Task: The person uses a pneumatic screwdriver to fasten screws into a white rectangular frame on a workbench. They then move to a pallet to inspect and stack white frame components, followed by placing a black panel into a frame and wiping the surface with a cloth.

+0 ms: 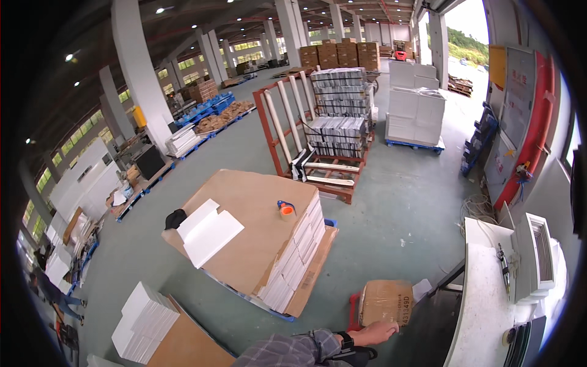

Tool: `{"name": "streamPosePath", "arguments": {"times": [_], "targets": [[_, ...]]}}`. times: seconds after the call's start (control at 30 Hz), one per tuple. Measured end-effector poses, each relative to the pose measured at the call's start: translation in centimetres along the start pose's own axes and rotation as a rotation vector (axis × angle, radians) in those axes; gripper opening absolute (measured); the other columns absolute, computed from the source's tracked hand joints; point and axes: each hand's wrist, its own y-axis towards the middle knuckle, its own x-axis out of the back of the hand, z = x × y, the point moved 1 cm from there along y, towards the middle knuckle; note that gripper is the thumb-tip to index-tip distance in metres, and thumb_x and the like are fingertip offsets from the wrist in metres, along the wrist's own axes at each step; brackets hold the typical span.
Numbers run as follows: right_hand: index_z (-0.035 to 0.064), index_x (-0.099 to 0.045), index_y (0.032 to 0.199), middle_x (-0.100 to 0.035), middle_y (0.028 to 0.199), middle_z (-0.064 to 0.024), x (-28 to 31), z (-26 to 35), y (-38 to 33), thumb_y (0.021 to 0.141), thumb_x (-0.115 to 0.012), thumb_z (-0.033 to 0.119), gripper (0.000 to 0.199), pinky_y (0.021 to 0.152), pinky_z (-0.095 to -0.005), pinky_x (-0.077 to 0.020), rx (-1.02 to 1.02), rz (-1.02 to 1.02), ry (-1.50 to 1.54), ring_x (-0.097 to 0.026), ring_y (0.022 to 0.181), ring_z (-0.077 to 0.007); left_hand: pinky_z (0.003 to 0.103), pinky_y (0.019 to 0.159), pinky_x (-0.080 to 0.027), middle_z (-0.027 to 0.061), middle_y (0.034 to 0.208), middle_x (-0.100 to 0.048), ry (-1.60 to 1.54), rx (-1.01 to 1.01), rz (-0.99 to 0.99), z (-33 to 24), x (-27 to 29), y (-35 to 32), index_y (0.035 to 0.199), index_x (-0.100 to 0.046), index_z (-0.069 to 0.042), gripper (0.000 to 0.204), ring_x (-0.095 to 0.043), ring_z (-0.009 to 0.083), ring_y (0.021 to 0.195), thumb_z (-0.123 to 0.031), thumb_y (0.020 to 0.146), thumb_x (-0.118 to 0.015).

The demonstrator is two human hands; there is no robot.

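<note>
At five o'clock, one of the hands (374, 333) curls loosely over a carton's (379, 300) near edge, grip unclear; the other's unseen. Uneven pulling could tip it.

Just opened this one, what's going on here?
In a warehouse, a person with a plaid sleeve has the left hand at the near edge of a brown carton, left of a white bench; whether it grips is unclear. The right hand is out of view. Farther left, a tape dispenser and white sheets lie on a brown-topped stack.
</note>
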Motion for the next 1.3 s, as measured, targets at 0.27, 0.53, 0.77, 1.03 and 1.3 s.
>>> {"name": "streamPosePath", "arguments": {"times": [0.27, 0.53, 0.77, 1.03, 1.3], "targets": [[0.0006, -0.068, 0.089, -0.063, 0.063, -0.0058, -0.2, -4.1, 9.0, 0.106, -0.058, 0.034, 0.039, 0.042, -0.0276, -0.0477, -0.425, 0.009, 0.481, -0.058, 0.044, -0.0129, 0.036, 0.077, -0.057, 0.0150, 0.098, -0.075, 0.054, -0.343, 0.029, -19.2, -1.8, 28.1, 0.120, -0.069, -0.005, 0.022, -0.073, 0.0275, 0.085, -0.014, 0.101, -0.063], [-0.0007, -0.068, 0.088, -0.065, 0.060, -0.0091, 1.9, -3.3, 9.2, 0.107, -0.059, 0.031, 0.038, 0.042, -0.0272, -0.0473, -0.724, -0.007, 0.568, -0.058, 0.042, -0.0138, 0.044, 0.108, -0.048, 0.0199, 0.141, -0.059, 0.532, -0.919, 0.256, -30.7, -17.1, 62.5, 0.142, -0.051, -0.002, 0.060, -0.058, 0.0363, 0.130, -0.023, 0.092, -0.076], [-0.0008, -0.068, 0.087, -0.065, 0.060, -0.0100, 1.7, -2.9, 9.6, 0.106, -0.061, 0.028, 0.035, 0.041, -0.0281, -0.0457, -0.804, -0.051, 0.621, -0.058, 0.042, -0.0146, 0.045, 0.111, -0.042, 0.0138, 0.126, -0.063, 0.859, -1.128, 0.606, -33.2, -24.7, 75.0, 0.134, -0.057, -0.006, 0.056, -0.059, 0.0354, 0.123, -0.026, 0.087, -0.080], [0.0011, -0.069, 0.090, -0.067, 0.062, -0.0077, 2.0, -2.9, 10.1, 0.107, -0.059, 0.032, 0.037, 0.043, -0.0255, -0.0474, -0.797, -0.025, 0.593, -0.059, 0.044, -0.0121, 0.044, 0.094, -0.048, 0.0156, 0.105, -0.060, 0.821, -1.241, 0.717, -40.6, -22.3, 73.4, 0.120, -0.055, -0.004, 0.037, -0.061, 0.0356, 0.104, -0.025, 0.094, -0.072], [0.0004, -0.070, 0.095, -0.067, 0.065, -0.0063, 2.7, -4.0, 9.0, 0.107, -0.059, 0.034, 0.037, 0.045, -0.0251, -0.0480, -0.710, -0.026, 0.619, -0.061, 0.048, -0.0109, 0.045, 0.086, -0.046, 0.0169, 0.104, -0.057, 0.659, -1.114, 0.774, -45.6, -13.3, 51.4, 0.147, -0.051, -0.006, 0.056, -0.056, 0.0362, 0.095, -0.017, 0.095, -0.068]]}}
